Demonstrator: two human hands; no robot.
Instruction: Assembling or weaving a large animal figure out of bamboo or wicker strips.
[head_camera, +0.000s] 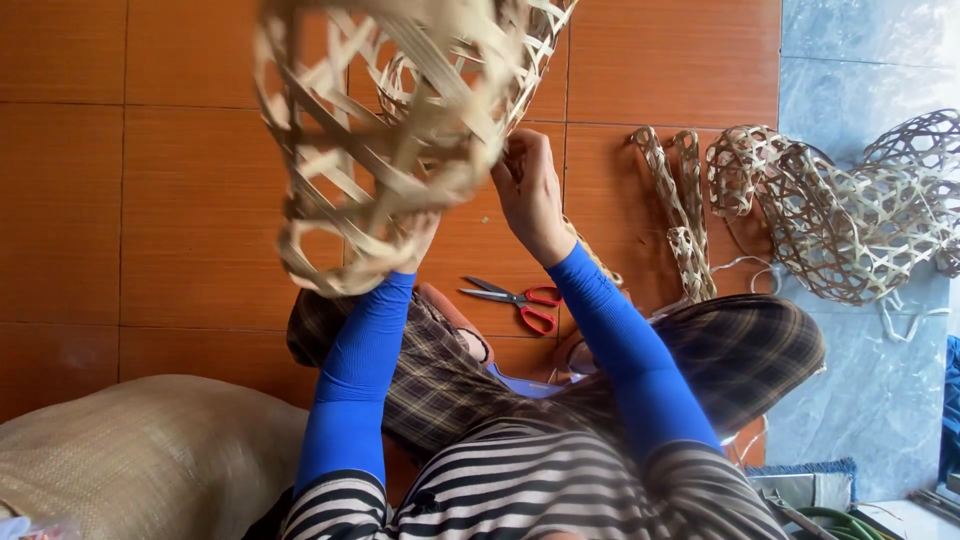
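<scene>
Gripping an open-weave basket (400, 130) of flat pale bamboo strips, raised above the lap: right hand (530, 190) pinching its rim, left hand (418, 240) beneath, grip hidden. Red-handled scissors (515, 298) on bare orange floor tiles (190, 200); finished weaves (830, 210) far right.

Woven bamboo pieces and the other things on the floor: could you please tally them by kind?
Woven bamboo basket held by the left hand and right hand: 1
Woven pieces lying on the floor, narrow strip piece and wide mesh heap: 2
Red-handled scissors: 1
Burlap sack: 1
Total: 5
</scene>
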